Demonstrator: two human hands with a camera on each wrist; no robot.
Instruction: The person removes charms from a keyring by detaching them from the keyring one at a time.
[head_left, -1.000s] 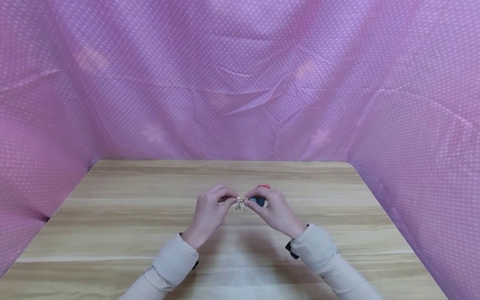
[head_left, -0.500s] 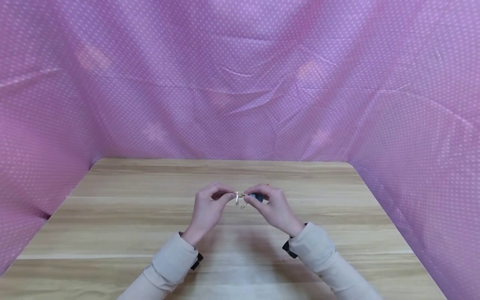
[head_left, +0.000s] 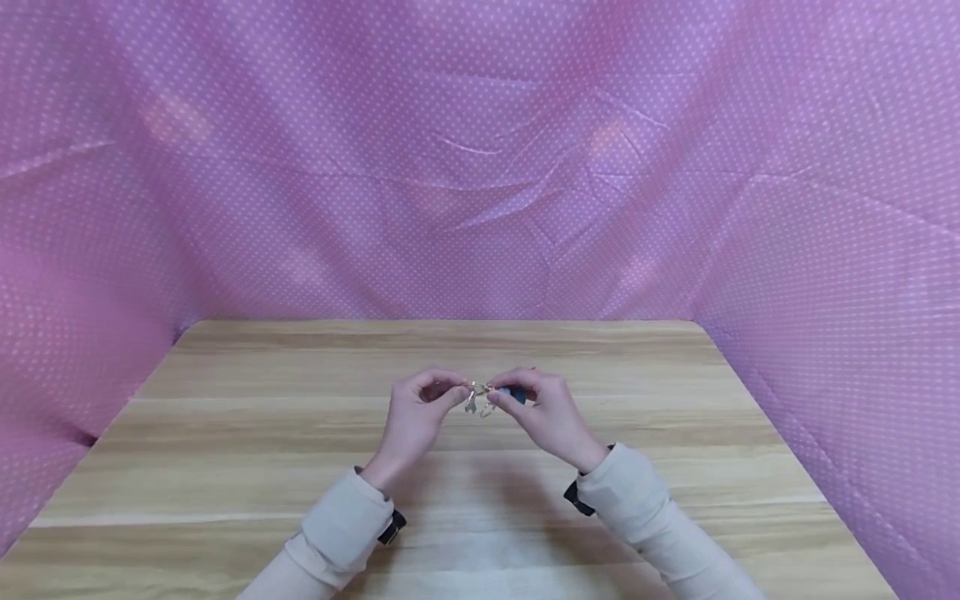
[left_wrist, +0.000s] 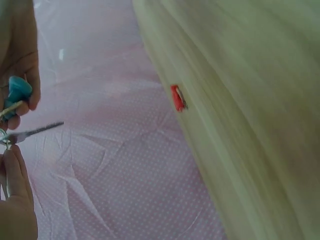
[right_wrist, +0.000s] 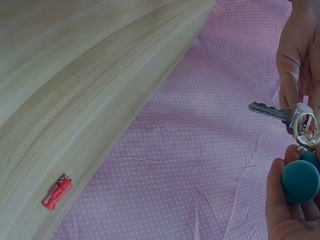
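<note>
My left hand [head_left: 412, 421] pinches a metal key [right_wrist: 270, 111] near its head, its toothed blade sticking out free. My right hand [head_left: 553, 421] holds a keychain with a round teal ornament [right_wrist: 300, 181], partly hidden by the fingers. Between the fingertips, a thin gold ring [right_wrist: 304, 128] overlaps the key's head in the right wrist view. Both hands face each other, fingertips close together, raised over the wooden table [head_left: 480, 533]. In the head view the key hangs downward below the left fingertips, and the ornament shows dark behind the right fingers.
A small red object with a metal end [right_wrist: 57, 192] lies near the table's far edge; in the head view my right hand mostly hides it. Pink dotted cloth [head_left: 480, 167] hangs behind the table and along both sides.
Both hands have risen slightly, still close together. The key has swung and turned under the left fingertips, and a ring loop shows more clearly below the right fingertips.
</note>
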